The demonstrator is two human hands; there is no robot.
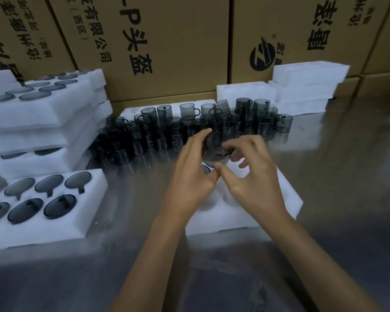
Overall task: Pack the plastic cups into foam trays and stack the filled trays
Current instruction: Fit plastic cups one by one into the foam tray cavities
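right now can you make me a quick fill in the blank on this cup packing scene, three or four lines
1. Both hands, left hand and right hand, hold one smoky ____ above the foam tray.
2. The filled tray at the near left holds ____ cups.
3. The loose cups stand on a shiny ____ table.
4. Behind the table stand brown cardboard ____.

Missing words: cup; six; metal; boxes

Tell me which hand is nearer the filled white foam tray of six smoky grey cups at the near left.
Left. The left hand is the closer one to the filled white foam tray, though apart from it; the right hand lies beyond, further right.
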